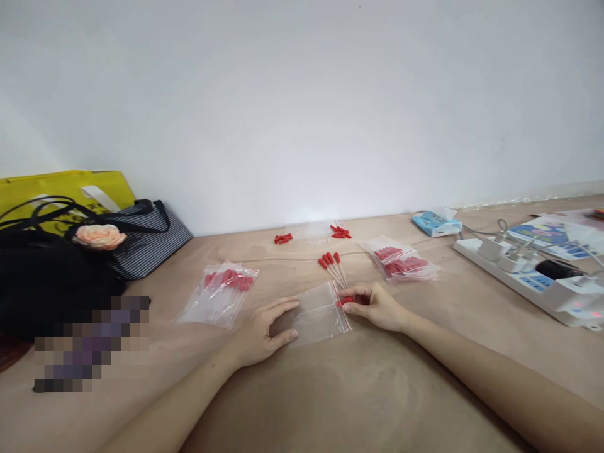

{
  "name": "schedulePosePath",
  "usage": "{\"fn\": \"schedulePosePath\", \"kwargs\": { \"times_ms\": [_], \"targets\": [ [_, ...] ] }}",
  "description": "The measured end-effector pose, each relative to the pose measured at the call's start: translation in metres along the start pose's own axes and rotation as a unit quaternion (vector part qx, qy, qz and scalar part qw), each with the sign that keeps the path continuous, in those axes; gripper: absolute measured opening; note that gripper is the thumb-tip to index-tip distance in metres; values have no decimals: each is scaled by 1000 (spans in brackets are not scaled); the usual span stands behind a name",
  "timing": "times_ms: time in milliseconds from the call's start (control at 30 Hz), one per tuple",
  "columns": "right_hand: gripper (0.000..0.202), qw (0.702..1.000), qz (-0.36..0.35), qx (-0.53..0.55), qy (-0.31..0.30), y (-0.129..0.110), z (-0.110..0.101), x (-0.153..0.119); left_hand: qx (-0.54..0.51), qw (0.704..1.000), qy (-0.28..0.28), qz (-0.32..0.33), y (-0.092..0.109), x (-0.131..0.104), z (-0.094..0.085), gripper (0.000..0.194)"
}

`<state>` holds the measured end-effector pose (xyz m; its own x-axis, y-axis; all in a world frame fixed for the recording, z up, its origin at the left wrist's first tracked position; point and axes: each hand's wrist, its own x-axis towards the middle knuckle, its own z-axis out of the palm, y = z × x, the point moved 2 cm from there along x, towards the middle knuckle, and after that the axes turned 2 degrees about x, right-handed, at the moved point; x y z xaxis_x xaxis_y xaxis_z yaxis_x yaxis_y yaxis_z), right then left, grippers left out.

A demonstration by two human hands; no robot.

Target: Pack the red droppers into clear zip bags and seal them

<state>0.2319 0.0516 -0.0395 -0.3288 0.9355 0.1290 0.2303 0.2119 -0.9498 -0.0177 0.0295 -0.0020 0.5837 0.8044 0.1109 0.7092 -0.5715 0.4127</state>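
A clear zip bag (314, 318) with a red-edged seal lies between my hands, its opening to the right. My left hand (268, 330) rests at the bag's left side, thumb and fingers apart. My right hand (375, 306) pinches a red-bulbed dropper (346, 301) at the bag's mouth; the dropper's thin part seems to lie in the bag. Just beyond are several droppers with red bulbs (329, 258) and pale stems. Filled bags of red-bulbed droppers (226, 280) lie on the left, and more bags with red bulbs (401, 261) on the right.
Loose red bulbs (283, 239), another red pile (340, 232) and clear tubes (317, 234) lie near the wall. A tissue pack (436, 223) and power strip (533, 283) are right; a striped bag (146, 242), yellow bag (108, 189) and black item (51, 283) are left.
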Motion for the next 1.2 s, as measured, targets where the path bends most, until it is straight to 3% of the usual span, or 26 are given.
{"fn": "schedulePosePath", "kwargs": {
  "times_ms": [100, 233, 533, 700, 800, 1000, 1067, 1200],
  "targets": [
    [39, 999, 11, 45, 12, 1, -1, -1, -3, 1000, 4, 5, -1, 0, 1, 39],
    [31, 995, 4, 97, 17, -2, 2, 1, 1, 1000, -5, 9, -1, 0, 2, 39],
    [20, 999, -20, 16, -37, -6, 8, 1, 12, 999, -12, 31, 0, 3, 4, 41],
    [21, 1000, 1, -15, -22, 0, 11, 4, 7, 1000, -17, 25, 0, 2, 3, 41],
    [17, 997, -37, -63, -12, -3, 14, 7, -1, 999, -15, 32, 1, 2, 3, 40],
    [22, 980, -134, -133, -56, -13, 24, 1, 0, 999, -14, 40, -3, 2, 6, 38],
    [23, 983, -131, -127, -19, -10, 22, 1, 3, 999, -13, 40, -4, 2, 6, 39],
    [21, 979, -67, -140, 131, -3, 4, 16, 14, 999, -29, 38, -2, 2, 5, 41]
  ]
}}
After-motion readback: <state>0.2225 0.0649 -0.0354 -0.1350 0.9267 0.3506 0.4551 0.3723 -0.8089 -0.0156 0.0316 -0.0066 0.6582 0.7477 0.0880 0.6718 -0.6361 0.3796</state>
